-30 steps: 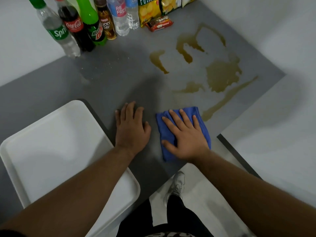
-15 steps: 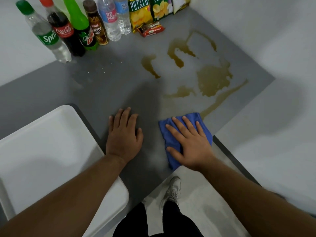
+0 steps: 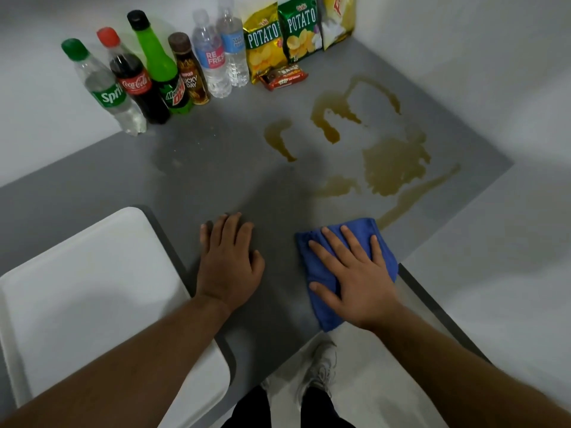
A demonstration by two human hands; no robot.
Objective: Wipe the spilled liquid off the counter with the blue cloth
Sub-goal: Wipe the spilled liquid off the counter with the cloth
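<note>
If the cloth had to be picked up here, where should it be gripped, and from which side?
Pinch the blue cloth at its near corner, from the counter's front edge: that corner reaches the edge, uncovered by the right hand.

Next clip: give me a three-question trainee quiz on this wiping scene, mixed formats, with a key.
1. True or false: the right hand lies flat on the blue cloth.
2. The left hand is: A) holding a bottle, B) flat on the counter, C) on the white tray.
3. Fill in: the brown spill lies ___ the cloth, toward the wall.

Key: 1 true; 2 B; 3 beyond.
</note>
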